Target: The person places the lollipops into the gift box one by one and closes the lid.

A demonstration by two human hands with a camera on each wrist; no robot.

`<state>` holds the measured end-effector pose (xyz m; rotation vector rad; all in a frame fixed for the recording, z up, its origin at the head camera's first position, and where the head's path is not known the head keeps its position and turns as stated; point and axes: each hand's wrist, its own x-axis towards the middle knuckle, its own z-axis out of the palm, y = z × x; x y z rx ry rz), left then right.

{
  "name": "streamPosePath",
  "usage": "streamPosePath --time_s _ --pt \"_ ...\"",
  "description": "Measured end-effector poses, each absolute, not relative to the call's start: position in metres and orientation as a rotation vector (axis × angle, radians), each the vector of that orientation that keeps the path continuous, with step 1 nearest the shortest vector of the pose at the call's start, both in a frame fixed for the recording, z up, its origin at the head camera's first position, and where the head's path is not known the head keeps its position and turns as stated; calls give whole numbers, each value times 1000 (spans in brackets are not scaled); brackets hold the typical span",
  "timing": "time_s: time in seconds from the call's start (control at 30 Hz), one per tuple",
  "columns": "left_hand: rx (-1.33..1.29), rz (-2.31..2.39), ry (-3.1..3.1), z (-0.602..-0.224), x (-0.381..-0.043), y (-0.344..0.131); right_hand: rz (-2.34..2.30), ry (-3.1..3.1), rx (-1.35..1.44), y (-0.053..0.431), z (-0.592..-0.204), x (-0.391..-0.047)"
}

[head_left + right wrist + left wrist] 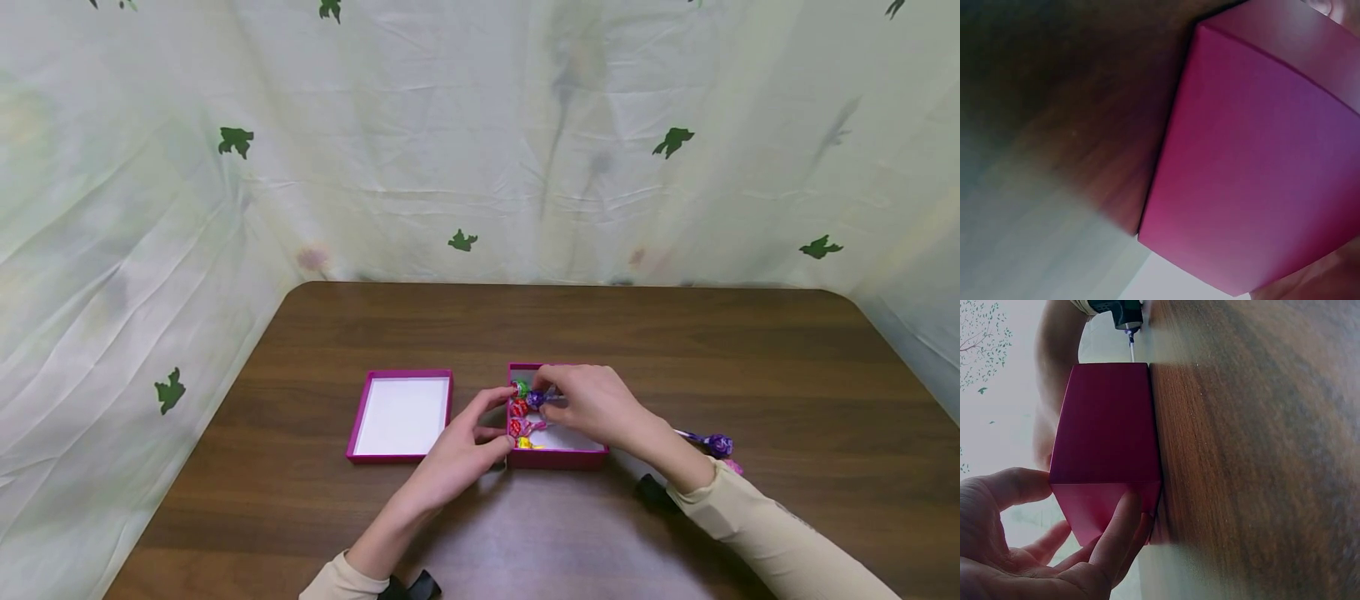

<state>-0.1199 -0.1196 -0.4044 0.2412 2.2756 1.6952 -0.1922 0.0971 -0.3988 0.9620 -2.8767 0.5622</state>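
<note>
An open magenta box (558, 459) with a white inside holds several wrapped lollipops along its left wall: a green one (521, 387), red ones (519, 407) and a yellow one (525, 443). Inside it, my right hand (588, 402) pinches a purple lollipop (535, 399) by its stick, over the row. My left hand (471, 446) rests against the box's left wall, with the thumb near the front corner and fingers spread. The left wrist view shows its fingers (1116, 534) nearly straight against the box wall (1107, 425). Only the box's outside (1254, 156) fills the right wrist view.
Left of the box lies a shallow magenta lid (362, 414), white inside up. Beyond my right forearm lie a purple lollipop (720, 445) and a pink one (733, 467), partly hidden. A pale leaf-patterned cloth (465, 167) hangs behind the wooden table (637, 325).
</note>
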Motion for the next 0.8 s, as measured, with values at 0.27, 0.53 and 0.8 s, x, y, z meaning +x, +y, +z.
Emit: streamPosePath --time_s 0.27,0.53,0.8 --pt "235 1699 2261 -403 -119 -120 548 -2883 943 95 -398 -193" --pt "233 1706 2252 -402 -118 -120 522 -2907 941 95 -395 -192" --pt "234 1706 2255 -403 -118 -120 597 -2947 939 97 -392 -191"
